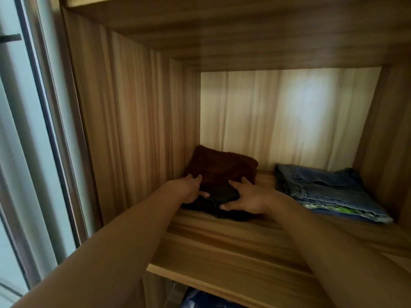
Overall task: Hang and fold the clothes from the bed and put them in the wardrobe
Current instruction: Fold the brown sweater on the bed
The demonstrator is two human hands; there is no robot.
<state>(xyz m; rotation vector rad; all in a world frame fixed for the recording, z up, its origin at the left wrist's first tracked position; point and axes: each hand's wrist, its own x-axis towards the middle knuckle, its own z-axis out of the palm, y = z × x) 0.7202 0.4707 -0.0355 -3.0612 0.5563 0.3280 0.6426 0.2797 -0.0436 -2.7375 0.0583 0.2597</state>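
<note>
While your left hand and right hand pinch the dark folded garment against the brown garment on the shelf, settle it square and slide your thumbs out flat.

Location: domestic bedroom storage, viewed inside a wood-grain wardrobe. Indicators: a fixed shelf carries folded clothing. At 11 o'clock on the shelf lies a folded brown garment, with a dark folded garment touching its front edge. At 2 o'clock lie folded blue jeans. At 9 o'clock stands a frosted sliding door. At 6 o'clock, below the shelf, blue fabric shows.
</note>
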